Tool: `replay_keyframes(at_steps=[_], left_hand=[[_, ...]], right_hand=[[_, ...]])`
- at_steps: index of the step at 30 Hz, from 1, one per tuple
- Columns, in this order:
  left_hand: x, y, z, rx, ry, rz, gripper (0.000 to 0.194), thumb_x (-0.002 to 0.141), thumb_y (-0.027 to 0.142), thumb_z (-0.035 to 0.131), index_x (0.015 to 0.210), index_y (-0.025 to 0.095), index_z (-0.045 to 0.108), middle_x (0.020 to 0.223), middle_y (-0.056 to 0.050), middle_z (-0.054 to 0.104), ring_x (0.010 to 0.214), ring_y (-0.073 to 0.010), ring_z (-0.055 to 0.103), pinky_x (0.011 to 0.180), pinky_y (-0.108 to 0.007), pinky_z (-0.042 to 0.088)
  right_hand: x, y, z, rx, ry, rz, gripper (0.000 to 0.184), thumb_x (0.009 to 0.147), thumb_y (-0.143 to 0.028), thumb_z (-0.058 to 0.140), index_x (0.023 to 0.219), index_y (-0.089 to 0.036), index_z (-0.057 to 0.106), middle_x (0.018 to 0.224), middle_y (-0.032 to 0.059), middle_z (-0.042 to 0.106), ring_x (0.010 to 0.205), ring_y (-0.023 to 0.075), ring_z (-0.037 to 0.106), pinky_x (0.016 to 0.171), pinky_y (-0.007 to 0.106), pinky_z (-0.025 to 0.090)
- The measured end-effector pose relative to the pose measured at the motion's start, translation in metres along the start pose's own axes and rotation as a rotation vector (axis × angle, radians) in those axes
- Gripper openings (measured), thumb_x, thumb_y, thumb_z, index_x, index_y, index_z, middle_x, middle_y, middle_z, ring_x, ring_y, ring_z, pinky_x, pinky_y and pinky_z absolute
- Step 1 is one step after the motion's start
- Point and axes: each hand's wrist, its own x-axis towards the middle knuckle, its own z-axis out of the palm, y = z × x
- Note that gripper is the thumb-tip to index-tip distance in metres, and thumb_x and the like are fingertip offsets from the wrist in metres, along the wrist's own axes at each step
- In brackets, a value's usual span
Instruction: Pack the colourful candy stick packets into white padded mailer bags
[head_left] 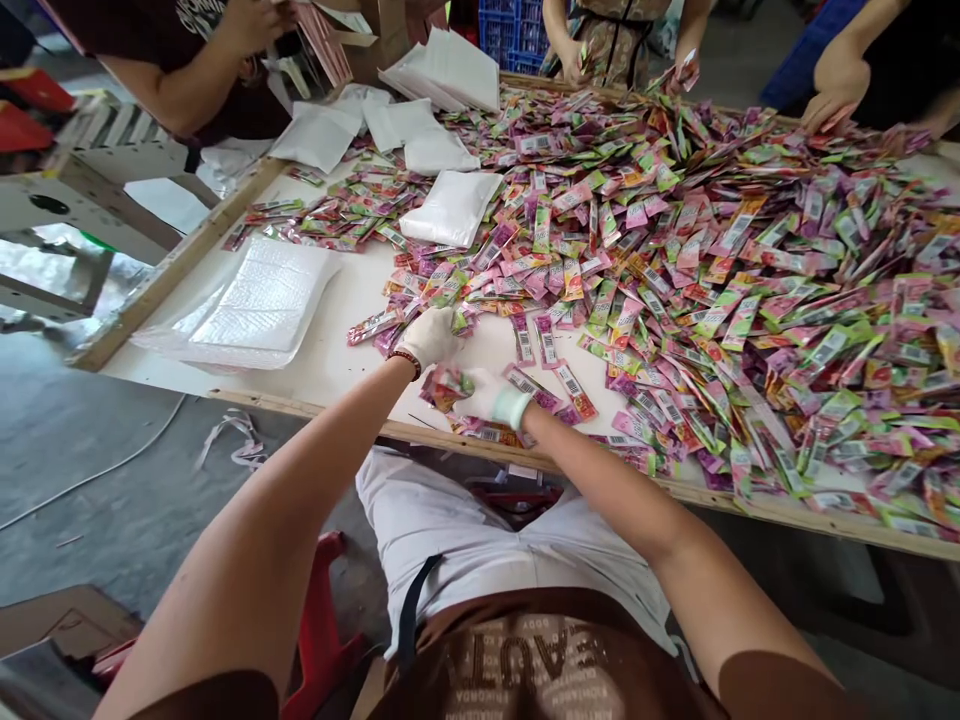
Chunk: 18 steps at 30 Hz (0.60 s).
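A white tabletop (356, 285) with wooden edging (180, 258) stands above a grey floor (142, 470). The right hand (484, 395), white-gloved, has its fingers closed on a bunch of stick sachets (448, 388). The left hand (429, 337), also gloved, touches others; I cannot tell whether its fingers grip any. Two barcoded sachets (547, 341) lie side by side just beyond the right hand; past them spreads an uncountable sachet heap (675, 250). One bubble-mailer stack (259, 300) sits left of the left fingers. Farther beyond, an open cardboard box's (386, 40) contents are unclear.
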Motion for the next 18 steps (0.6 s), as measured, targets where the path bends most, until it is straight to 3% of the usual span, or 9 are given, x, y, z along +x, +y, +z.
replay_keyframes(at_steps=[2, 7, 10, 15, 18], left_hand=[[-0.010, -0.004, -0.004, 0.028, 0.022, 0.027, 0.035, 0.073, 0.032, 0.067, 0.103, 0.015, 0.065, 0.105, -0.015, 0.071, 0.099, -0.0294, 0.067, 0.082, -0.032, 0.051], [-0.030, -0.010, -0.021, -0.073, 0.068, -0.039, 0.026, 0.073, 0.031, 0.064, 0.094, 0.017, 0.061, 0.082, -0.007, 0.069, 0.075, -0.0221, 0.065, 0.065, -0.029, 0.048], [-0.041, -0.013, -0.027, -0.232, 0.068, -0.126, 0.027, 0.071, 0.027, 0.063, 0.095, 0.017, 0.060, 0.065, -0.003, 0.063, 0.056, -0.0175, 0.060, 0.053, -0.026, 0.044], [-0.076, -0.030, -0.031, -0.519, 0.106, -0.250, 0.027, 0.067, 0.023, 0.059, 0.094, 0.017, 0.058, 0.056, 0.001, 0.059, 0.045, -0.0159, 0.057, 0.044, -0.024, 0.043], [-0.095, -0.055, -0.037, -0.593, 0.162, -0.365, 0.030, 0.066, 0.024, 0.059, 0.095, 0.017, 0.058, 0.053, 0.001, 0.059, 0.042, -0.0158, 0.055, 0.042, -0.025, 0.046]], right_hand=[[-0.006, 0.006, -0.012, 0.005, -0.002, -0.005, 0.038, 0.097, -0.040, 0.062, 0.126, -0.015, 0.061, 0.125, 0.0085, 0.063, 0.107, 0.0235, 0.065, 0.090, 0.043, 0.057], [-0.007, 0.004, -0.026, -0.041, -0.023, 0.022, 0.039, 0.097, -0.040, 0.063, 0.127, -0.015, 0.061, 0.127, 0.0085, 0.062, 0.109, 0.0251, 0.064, 0.092, 0.044, 0.056], [-0.003, -0.012, -0.012, -0.083, -0.044, 0.042, 0.037, 0.096, -0.039, 0.064, 0.124, -0.015, 0.062, 0.124, 0.0094, 0.064, 0.108, 0.0240, 0.065, 0.092, 0.044, 0.056], [-0.003, -0.033, 0.017, -0.230, -0.084, 0.117, 0.043, 0.078, -0.020, 0.079, 0.118, -0.014, 0.064, 0.114, 0.0162, 0.071, 0.107, 0.0303, 0.068, 0.093, 0.041, 0.053], [-0.004, -0.031, 0.017, -0.057, -0.065, 0.120, 0.054, 0.077, -0.021, 0.081, 0.126, -0.017, 0.060, 0.113, 0.0122, 0.071, 0.103, 0.0276, 0.069, 0.090, 0.039, 0.054]])
